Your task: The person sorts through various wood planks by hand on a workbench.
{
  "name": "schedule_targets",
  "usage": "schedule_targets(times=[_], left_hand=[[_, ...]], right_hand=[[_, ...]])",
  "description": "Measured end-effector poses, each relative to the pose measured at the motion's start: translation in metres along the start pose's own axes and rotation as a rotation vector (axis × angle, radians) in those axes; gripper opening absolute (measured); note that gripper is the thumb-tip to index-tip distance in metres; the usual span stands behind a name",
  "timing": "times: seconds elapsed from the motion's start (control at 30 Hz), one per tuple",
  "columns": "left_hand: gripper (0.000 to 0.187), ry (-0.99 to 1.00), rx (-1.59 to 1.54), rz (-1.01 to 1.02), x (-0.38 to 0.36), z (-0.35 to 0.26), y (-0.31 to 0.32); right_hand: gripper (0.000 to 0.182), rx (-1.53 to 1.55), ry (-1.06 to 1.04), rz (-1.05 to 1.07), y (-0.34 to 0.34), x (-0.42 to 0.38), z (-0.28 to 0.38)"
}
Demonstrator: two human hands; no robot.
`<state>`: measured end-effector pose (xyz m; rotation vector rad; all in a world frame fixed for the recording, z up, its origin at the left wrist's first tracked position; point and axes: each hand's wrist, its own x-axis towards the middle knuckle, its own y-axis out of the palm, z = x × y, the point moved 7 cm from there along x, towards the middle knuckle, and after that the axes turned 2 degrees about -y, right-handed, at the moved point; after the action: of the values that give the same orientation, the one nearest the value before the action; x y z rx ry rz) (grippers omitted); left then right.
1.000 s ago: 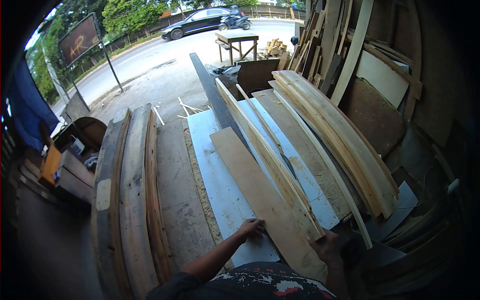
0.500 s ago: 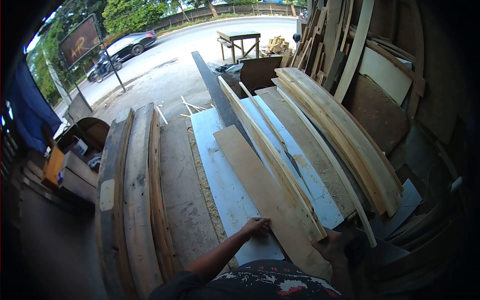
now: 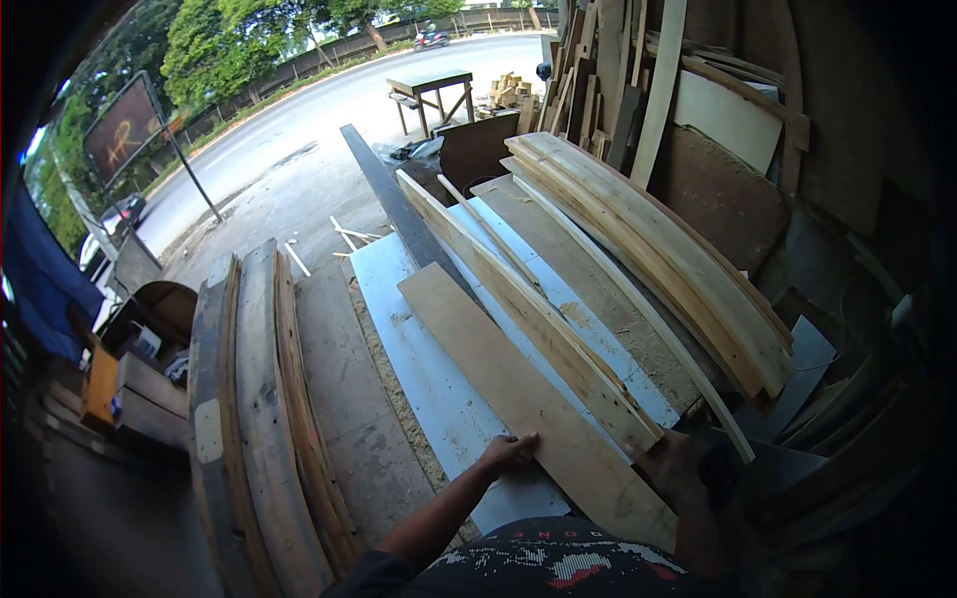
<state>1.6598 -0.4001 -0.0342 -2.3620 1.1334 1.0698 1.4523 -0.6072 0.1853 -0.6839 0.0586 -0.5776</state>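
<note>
Nearest, the view swings while both hands keep their places: left hand at the brown board's left edge, right hand by the pale plank's near end. Can't tell whether either grip is clamped. The board slants over the blue panel, steady, hemmed by the plank; beyond, a dark beam.

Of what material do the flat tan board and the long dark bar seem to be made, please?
The flat tan board seems wood, perhaps plywood, unfinished: its brown face looks dull and bare. The long dark bar could be painted wood or metal; its matte, dark surface shows no clear grain.
</note>
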Motion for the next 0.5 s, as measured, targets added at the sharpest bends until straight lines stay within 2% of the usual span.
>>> schedule_targets(times=[0.13,0.23,0.37,0.5], left_hand=[[0.060,0.093,0.096,0.031,0.001,-0.003,0.010],[0.054,0.117,0.090,-0.054,0.012,0.004,0.006],[0.045,0.211,-0.059,-0.087,-0.005,-0.010,0.020],[0.038,0.328,-0.290,-0.127,-0.014,-0.015,0.038]], right_hand=[[0.035,0.009,0.000,-0.051,-0.004,-0.001,0.016],[0.036,-0.034,-0.046,-0.088,-0.008,0.000,0.026],[0.037,-0.113,-0.104,-0.106,-0.001,-0.005,0.007],[0.033,-0.076,-0.094,-0.077,-0.020,-0.006,0.031]])
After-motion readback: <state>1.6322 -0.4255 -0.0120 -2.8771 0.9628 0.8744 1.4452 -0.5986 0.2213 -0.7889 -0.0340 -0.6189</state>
